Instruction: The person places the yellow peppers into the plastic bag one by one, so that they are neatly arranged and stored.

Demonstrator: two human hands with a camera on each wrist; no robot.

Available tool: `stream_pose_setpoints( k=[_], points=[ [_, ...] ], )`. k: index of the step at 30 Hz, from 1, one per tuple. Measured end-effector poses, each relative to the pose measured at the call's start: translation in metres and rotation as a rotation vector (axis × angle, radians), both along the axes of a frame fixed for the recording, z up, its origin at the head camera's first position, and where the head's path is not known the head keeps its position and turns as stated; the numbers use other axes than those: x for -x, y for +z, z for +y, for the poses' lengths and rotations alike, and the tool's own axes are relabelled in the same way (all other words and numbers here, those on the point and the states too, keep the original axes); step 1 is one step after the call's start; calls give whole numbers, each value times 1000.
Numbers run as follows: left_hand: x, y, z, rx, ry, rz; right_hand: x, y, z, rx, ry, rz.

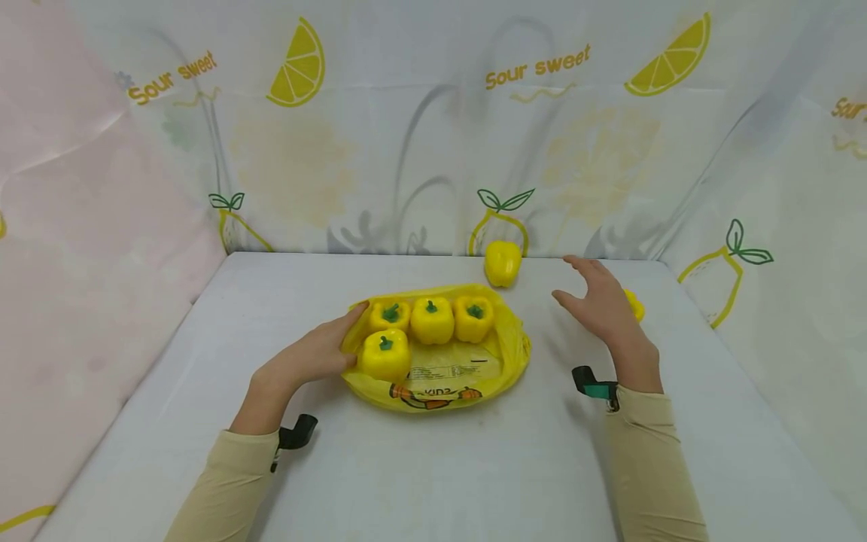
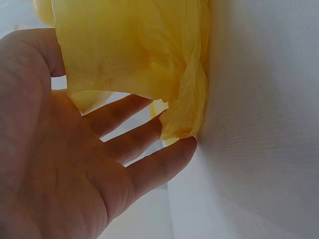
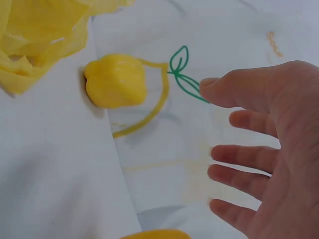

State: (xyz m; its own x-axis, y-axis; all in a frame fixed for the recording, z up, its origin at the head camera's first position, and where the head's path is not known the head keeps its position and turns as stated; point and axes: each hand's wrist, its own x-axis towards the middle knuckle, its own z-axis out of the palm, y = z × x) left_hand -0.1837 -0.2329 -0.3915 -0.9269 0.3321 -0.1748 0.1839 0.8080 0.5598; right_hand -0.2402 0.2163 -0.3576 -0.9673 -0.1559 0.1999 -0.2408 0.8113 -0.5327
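Observation:
A yellow plastic bag lies spread open on the table, with several yellow bell peppers inside, green stems up. At its left side, my left hand touches the rim; the left wrist view shows the bag's edge between the thumb and the extended fingers, hiding the thumb's tip. My right hand hovers over the table, right of the bag, thumb and fingers spread around nothing. Beyond the bag, one yellow bell pepper rests by the back edge. Another bell pepper is partly hidden behind the right hand.
A white-covered table carries everything. Behind it hangs a printed cloth backdrop with lemon drawings, which continues along both sides. A dark wrist mount sticks out from the right wrist, and a similar mount from the left.

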Motion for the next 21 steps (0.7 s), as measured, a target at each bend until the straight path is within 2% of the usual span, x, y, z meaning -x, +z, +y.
stream_pose_setpoints(
  k=[9, 14, 21],
  points=[
    [0, -1, 0, 3, -3, 5, 1, -3, 30, -7, -79, -9],
    [0, -1, 0, -1, -4, 16, 2, -7, 45, -48, -117, -93],
    [-1, 0, 1, 0, 6, 4, 1, -10, 63, -64, -118, -230]
  ],
)
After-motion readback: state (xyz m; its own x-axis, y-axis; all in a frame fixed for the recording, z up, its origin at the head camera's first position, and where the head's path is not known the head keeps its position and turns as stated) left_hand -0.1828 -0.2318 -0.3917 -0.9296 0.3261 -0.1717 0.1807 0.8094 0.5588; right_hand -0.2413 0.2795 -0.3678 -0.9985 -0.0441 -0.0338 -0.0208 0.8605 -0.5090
